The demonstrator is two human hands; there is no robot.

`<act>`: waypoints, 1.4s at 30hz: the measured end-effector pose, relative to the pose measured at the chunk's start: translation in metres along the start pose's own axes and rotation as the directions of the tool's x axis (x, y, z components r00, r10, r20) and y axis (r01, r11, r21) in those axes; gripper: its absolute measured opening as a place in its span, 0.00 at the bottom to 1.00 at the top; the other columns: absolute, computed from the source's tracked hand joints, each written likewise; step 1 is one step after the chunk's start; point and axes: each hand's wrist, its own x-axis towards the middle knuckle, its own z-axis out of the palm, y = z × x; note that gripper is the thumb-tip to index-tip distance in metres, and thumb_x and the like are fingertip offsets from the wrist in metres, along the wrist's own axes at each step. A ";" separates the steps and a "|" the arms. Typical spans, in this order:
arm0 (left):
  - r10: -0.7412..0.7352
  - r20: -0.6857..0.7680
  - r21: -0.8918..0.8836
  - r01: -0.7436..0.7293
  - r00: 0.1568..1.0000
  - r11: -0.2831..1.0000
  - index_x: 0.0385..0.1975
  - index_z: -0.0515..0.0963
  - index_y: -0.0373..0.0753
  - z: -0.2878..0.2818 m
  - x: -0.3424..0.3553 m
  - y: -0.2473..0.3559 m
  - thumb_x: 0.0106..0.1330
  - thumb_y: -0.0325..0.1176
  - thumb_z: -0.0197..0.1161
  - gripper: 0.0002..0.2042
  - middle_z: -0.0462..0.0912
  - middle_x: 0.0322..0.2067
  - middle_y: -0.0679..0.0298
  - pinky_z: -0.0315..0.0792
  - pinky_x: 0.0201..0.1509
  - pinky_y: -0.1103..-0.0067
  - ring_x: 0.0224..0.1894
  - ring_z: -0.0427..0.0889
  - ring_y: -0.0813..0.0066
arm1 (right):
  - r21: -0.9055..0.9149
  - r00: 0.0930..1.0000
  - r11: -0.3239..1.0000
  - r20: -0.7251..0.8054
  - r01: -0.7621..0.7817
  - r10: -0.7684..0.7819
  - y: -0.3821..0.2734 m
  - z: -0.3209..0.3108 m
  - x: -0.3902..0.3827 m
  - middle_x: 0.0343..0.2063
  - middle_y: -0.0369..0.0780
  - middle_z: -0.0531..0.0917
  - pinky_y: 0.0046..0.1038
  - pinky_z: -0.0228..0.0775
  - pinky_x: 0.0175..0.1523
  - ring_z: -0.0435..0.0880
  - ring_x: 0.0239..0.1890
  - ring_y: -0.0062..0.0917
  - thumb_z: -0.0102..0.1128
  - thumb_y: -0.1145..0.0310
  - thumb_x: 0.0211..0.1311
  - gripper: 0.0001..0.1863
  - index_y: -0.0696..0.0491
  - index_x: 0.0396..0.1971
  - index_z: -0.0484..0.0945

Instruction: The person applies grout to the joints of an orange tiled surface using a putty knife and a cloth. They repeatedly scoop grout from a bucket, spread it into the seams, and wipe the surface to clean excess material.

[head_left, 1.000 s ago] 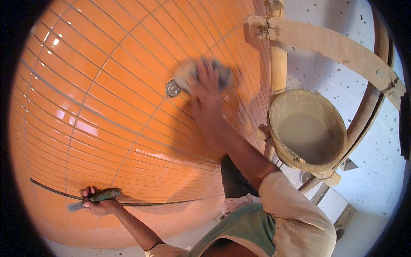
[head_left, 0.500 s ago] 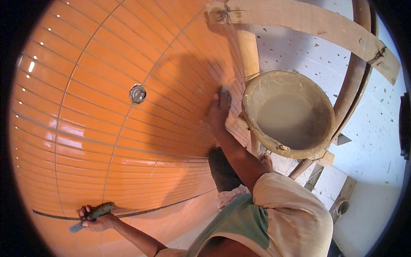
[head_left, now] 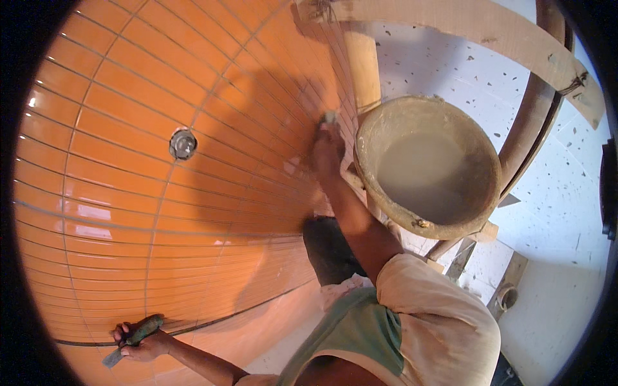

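At the lower left, my left hand (head_left: 143, 344) is closed round a putty knife (head_left: 143, 329) with a dark green handle. Its grey blade points down and left, close to the orange tiled wall (head_left: 122, 154). My right hand (head_left: 328, 147) reaches up to the tiles near their right edge. Those fingers are wrapped round a small grey sponge (head_left: 329, 118), blurred and partly hidden by the hand, which lies against the tile surface. Thin grey grout lines run between the tiles. Right of my right hand stands a bucket (head_left: 428, 215) holding cloudy, greyish water.
Wooden poles (head_left: 524, 128) and a plank (head_left: 450, 19) frame the bucket. A round drain-like fitting (head_left: 183, 144) is set in the tiles. Behind the bucket lies a pale floor (head_left: 489, 77) with scattered dark chips. A small cup-shaped container (head_left: 506, 297) sits at the lower right.
My right hand has moved slightly up and left with the sponge along the tiles. The view has shifted, so the tiles and bucket appear further left. My left hand still grips the putty knife.
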 end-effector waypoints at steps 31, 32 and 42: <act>-0.149 -0.003 -0.063 0.148 0.989 0.987 0.38 0.71 0.28 -0.013 -0.008 0.021 0.70 0.45 0.54 0.20 0.75 0.36 0.52 0.74 0.38 0.70 0.37 0.75 0.62 | 0.267 0.365 0.703 0.703 0.660 -0.610 0.027 -0.026 -0.186 0.32 0.48 0.73 0.40 0.70 0.39 0.76 0.35 0.43 0.63 0.80 0.51 0.06 0.57 0.30 0.78; -0.200 -0.005 -0.062 0.200 0.980 0.978 0.39 0.71 0.29 -0.011 -0.017 0.029 0.70 0.46 0.53 0.20 0.76 0.36 0.52 0.75 0.39 0.70 0.37 0.75 0.62 | 0.290 0.356 0.707 0.705 0.645 -0.614 0.015 -0.015 -0.182 0.33 0.49 0.73 0.42 0.70 0.40 0.75 0.35 0.45 0.63 0.79 0.53 0.06 0.57 0.32 0.78; -0.457 -0.451 0.057 0.536 0.767 0.842 0.47 0.67 0.35 -0.110 -0.175 0.100 0.73 0.49 0.51 0.20 0.75 0.36 0.60 0.73 0.36 0.77 0.34 0.72 0.76 | 0.511 0.106 0.379 0.485 0.771 -0.868 -0.109 0.061 -0.218 0.28 0.43 0.72 0.38 0.69 0.37 0.74 0.34 0.39 0.66 0.77 0.45 0.10 0.52 0.30 0.79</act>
